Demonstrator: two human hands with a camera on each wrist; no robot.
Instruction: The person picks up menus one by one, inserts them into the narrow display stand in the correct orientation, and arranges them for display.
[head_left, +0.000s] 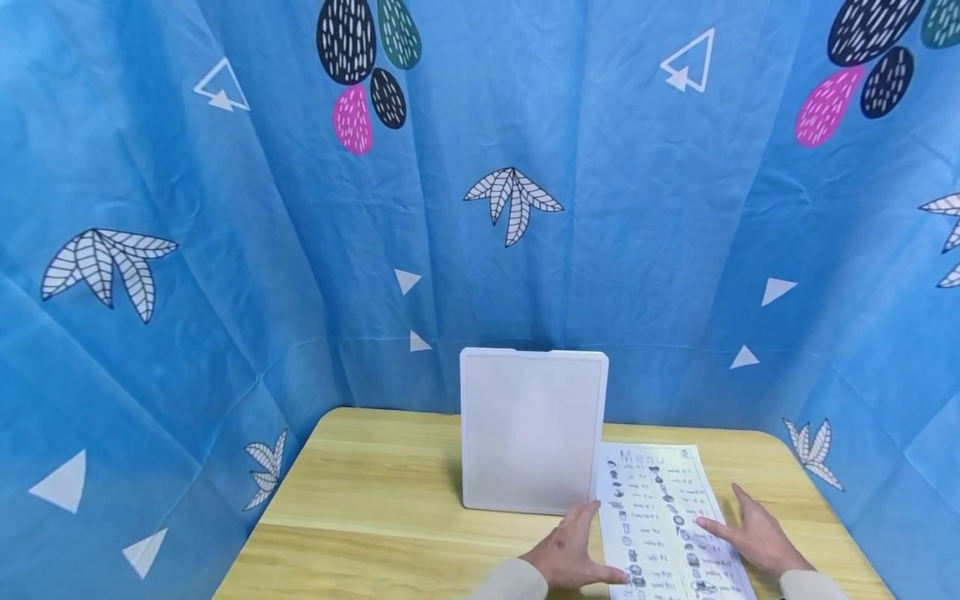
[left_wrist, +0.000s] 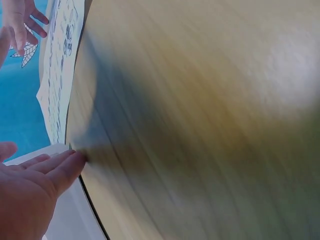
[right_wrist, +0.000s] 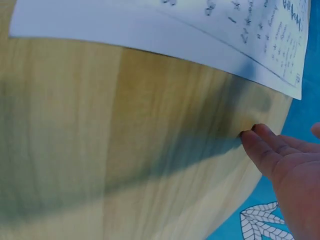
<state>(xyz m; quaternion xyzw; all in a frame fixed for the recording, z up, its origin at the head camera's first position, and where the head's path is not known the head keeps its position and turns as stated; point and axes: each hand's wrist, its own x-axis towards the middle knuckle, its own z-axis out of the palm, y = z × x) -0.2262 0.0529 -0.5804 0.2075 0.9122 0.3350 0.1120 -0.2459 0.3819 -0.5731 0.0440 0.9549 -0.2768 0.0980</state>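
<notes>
A white paper sheet headed "Menu" [head_left: 660, 533], with handwritten lines and small drawings, lies on the right part of the table. My left hand [head_left: 572, 552] is at its left edge, thumb reaching over the paper and fingertips near the lower corner of a white rectangular board [head_left: 532, 429]. My right hand [head_left: 759, 533] is by the right edge, its thumb over the sheet and its fingers spread above the wood. Both hands hold nothing. In the right wrist view the fingertips [right_wrist: 248, 134] are close to the tabletop, beside the paper [right_wrist: 150, 27].
The light wooden table [head_left: 360, 500] has rounded far corners. Behind the sheet's left side, the board stands upright near the back. A blue patterned curtain [head_left: 510, 292] surrounds the table at the back and both sides.
</notes>
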